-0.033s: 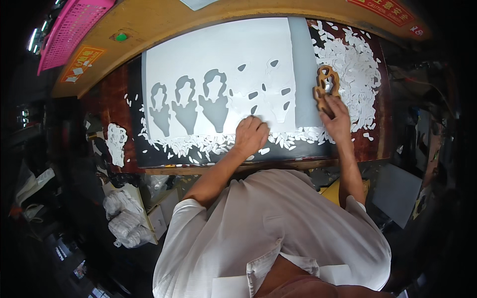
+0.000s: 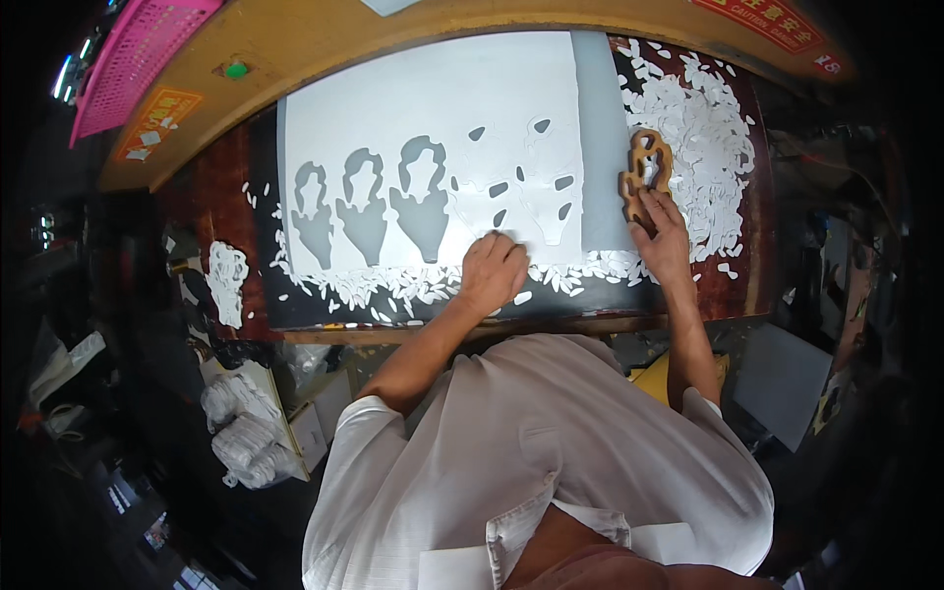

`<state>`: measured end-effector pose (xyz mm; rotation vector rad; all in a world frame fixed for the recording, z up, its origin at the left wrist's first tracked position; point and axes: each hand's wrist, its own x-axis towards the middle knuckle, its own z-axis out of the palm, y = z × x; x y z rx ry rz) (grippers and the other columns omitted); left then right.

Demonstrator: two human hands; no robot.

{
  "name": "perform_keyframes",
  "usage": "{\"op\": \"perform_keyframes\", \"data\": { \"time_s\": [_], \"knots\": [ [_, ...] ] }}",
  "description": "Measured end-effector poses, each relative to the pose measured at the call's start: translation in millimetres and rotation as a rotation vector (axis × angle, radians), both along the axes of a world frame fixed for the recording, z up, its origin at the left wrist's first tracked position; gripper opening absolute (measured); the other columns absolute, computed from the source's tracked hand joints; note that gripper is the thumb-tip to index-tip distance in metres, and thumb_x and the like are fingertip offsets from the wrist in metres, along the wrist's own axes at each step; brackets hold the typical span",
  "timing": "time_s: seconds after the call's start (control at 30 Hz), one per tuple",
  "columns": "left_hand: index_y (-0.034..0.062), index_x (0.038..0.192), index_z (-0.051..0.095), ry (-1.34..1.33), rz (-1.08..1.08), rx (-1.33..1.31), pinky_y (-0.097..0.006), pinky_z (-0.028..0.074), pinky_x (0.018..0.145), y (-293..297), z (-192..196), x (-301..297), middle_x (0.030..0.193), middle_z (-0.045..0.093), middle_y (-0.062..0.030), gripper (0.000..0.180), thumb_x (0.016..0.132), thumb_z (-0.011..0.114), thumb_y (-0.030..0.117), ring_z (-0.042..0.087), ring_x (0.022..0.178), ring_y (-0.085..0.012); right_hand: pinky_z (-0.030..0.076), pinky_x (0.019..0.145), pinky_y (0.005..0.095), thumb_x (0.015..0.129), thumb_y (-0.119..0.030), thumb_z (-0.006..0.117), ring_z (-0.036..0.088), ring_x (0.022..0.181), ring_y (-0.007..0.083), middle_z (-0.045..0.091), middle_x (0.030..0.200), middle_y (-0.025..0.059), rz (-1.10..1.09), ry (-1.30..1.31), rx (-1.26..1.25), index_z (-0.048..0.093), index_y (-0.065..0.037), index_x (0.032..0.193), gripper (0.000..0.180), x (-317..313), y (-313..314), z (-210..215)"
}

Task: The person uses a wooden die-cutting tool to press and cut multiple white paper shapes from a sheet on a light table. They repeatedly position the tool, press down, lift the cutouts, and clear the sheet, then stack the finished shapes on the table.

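Observation:
A large white sheet [image 2: 423, 88] lies on a grey board. Three shoe-upper-like shapes are cut out of its left side, and two more outlines with small dark holes show at the right. My left hand [image 2: 495, 267] is closed at the sheet's lower edge, by one of these outlines. Its curled fingertips are slightly blurred, and whatever they pinch is hidden. My right hand [image 2: 662, 234] grips the lower end of a tan cutting die [image 2: 633, 187] with a looped, open frame. The die stands at the right of the board, against a heap of white scraps [image 2: 703, 147].
Small white offcuts [image 2: 393, 295] line the board's near edge. A stack of white cut pieces [image 2: 227, 285] lies at the table's left. A yellow machine beam [image 2: 324, 74] with a green button [image 2: 235, 71] spans the back. A pink basket [image 2: 143, 64] stands at the upper left. White bundles [image 2: 251, 442] sit below left.

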<state>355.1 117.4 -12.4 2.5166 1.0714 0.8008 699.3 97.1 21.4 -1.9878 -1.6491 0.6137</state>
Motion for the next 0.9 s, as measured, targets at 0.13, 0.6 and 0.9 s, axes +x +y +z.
{"op": "perform_keyframes", "data": {
  "time_s": [0.13, 0.6, 0.9],
  "knots": [
    [0.0053, 0.093, 0.071, -0.115, 0.172, -0.366, -0.04, 0.055, 0.071, -43.0, 11.1, -25.2, 0.095, 0.068, -0.0087, 0.01, 0.092, 0.075, 0.014, 0.066, 0.083, -0.0279, 0.051, 0.11, 0.045, 0.091, -0.014, 0.076, 0.062, 0.129, 0.0376, 0.064, 0.144, 0.0183, 0.025, -0.254, 0.183, 0.072, -0.008, 0.136, 0.045, -22.3, 17.9, 17.2],
    [-0.0029, 0.109, 0.069, -1.151, 0.867, -1.555, -0.034, 0.065, 0.069, -60.1, 7.6, -17.4, 0.092, 0.076, -0.0128, 0.036, 0.105, 0.072, 0.033, 0.074, 0.073, -0.0211, 0.05, 0.105, 0.0453, 0.089, -0.014, 0.077, 0.061, 0.12, 0.036, 0.07, 0.125, 0.0138, 0.631, -0.035, 0.203, 0.077, -0.006, 0.124, 0.036, -145.3, 98.9, -14.3],
    [0.0056, 0.141, 0.059, -1.944, 0.526, -1.438, -0.037, 0.057, 0.1, -81.2, 6.6, -29.8, 0.133, 0.07, -0.0061, 0.042, 0.105, 0.068, 0.024, 0.068, 0.118, -0.0187, 0.053, 0.101, 0.047, 0.09, -0.019, 0.077, 0.064, 0.115, 0.0395, 0.069, 0.122, 0.0188, 0.718, 0.258, -0.01, 0.072, -0.004, 0.131, 0.043, -181.2, 29.4, 0.8]
  ]
}}
